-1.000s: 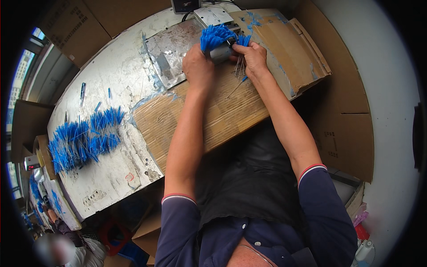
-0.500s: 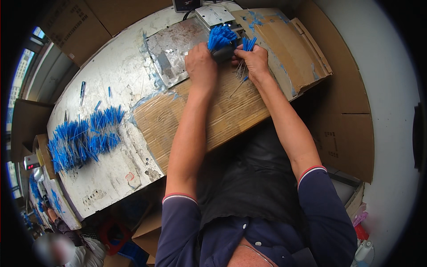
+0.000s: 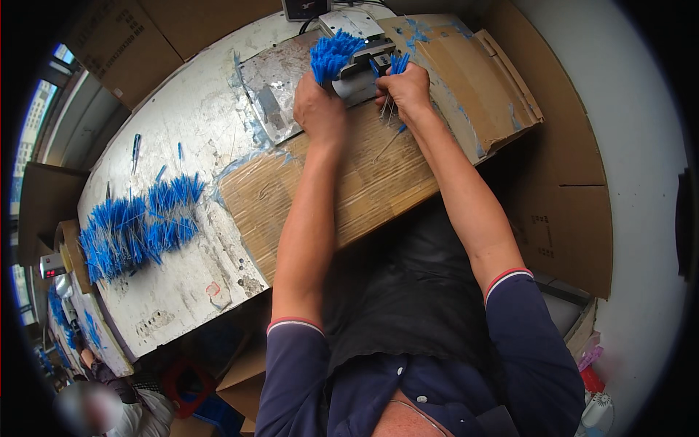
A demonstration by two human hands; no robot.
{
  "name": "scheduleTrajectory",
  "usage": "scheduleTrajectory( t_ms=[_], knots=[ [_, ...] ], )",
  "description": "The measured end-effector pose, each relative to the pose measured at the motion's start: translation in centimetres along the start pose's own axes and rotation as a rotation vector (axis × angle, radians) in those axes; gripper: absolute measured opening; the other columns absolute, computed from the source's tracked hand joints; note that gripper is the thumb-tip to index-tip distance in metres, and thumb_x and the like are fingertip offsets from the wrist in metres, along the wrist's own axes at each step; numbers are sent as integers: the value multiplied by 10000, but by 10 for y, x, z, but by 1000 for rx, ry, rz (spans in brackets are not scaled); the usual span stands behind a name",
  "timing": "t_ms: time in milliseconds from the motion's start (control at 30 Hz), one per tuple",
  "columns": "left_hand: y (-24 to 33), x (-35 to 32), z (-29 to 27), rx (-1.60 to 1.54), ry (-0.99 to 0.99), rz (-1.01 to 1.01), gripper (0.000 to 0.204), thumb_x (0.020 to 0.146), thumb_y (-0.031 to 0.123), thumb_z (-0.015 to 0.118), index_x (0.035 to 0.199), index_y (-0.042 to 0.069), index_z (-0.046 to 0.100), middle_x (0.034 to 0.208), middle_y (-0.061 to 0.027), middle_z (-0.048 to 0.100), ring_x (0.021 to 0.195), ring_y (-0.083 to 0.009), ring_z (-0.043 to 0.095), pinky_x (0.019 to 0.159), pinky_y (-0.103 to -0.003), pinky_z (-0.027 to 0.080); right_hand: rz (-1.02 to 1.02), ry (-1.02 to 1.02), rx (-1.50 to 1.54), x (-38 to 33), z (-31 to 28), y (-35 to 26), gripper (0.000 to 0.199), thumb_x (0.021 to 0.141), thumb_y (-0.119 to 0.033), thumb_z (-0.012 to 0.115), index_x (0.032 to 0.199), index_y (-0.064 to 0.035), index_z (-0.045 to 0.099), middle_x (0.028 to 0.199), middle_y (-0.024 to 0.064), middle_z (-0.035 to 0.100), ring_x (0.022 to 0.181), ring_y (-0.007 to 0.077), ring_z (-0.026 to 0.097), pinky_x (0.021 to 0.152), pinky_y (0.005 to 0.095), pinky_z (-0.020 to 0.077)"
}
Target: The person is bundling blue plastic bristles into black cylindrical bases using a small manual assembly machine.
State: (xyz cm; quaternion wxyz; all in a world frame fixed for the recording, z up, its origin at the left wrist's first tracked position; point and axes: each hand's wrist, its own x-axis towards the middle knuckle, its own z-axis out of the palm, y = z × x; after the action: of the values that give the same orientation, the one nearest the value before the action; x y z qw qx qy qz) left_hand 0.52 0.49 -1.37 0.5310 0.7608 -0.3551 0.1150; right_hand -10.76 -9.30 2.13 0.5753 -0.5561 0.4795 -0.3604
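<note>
My left hand (image 3: 318,109) is closed round a thick bundle of blue-tipped wires (image 3: 335,54), their blue ends fanning out above the fist. A smaller bunch of blue-tipped wires (image 3: 398,64) is pinched in my right hand (image 3: 409,89), with thin silvery ends hanging below the fingers. Between the hands, at the far side of the bench, stands a small machine (image 3: 352,25) with a pale top and dark metal parts. One loose blue-tipped wire (image 3: 401,127) lies on the flattened cardboard (image 3: 291,189) under my wrists.
Rows of blue-tipped wires (image 3: 138,222) lie at the left of the worn white bench (image 3: 211,258). A pen (image 3: 136,149) rests behind them. Left of the machine lies a metal plate (image 3: 273,80); a cardboard piece (image 3: 466,80) is at right. Another person (image 3: 138,404) is at lower left.
My left hand has shifted left and slightly up with the thick bundle, uncovering more of the machine's front. My right hand has moved a little left and up with its smaller bunch.
</note>
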Motion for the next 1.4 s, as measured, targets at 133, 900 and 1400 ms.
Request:
scheduleTrajectory(
  t_ms=[133, 900, 1400],
  knots=[
    [3, 0, 1, -4, 9, 37, 111, 871, 29, 589, 966, 64, 633, 912, -154, 659, 899, -383, 630, 786, -494, 486, 2, 43, -45, 7, 5, 0, 214, 743, 91, 702, 865, 0, 551, 721, 125, 648, 534, 210, 662, 435, 336, 570],
    [5, 0, 2, -61, -121, 90, 76, 869, 30, 611, 934, 42, 649, 879, -189, 677, 835, -413, 660, 727, -502, 498, -78, -194, 200, -24, -11, 19, 141, 904, -113, 743, 926, 12, 683, 747, 63, 683, 600, 145, 676, 529, 289, 583],
    [4, 0, 0, -26, -150, 78, 84, 855, 43, 603, 924, 40, 652, 872, -185, 672, 835, -405, 656, 741, -502, 499, -152, -165, 357, -24, -11, 28, 105, 954, -46, 625, 1009, 40, 601, 870, 128, 701, 611, 160, 669, 536, 304, 596]
  ],
)
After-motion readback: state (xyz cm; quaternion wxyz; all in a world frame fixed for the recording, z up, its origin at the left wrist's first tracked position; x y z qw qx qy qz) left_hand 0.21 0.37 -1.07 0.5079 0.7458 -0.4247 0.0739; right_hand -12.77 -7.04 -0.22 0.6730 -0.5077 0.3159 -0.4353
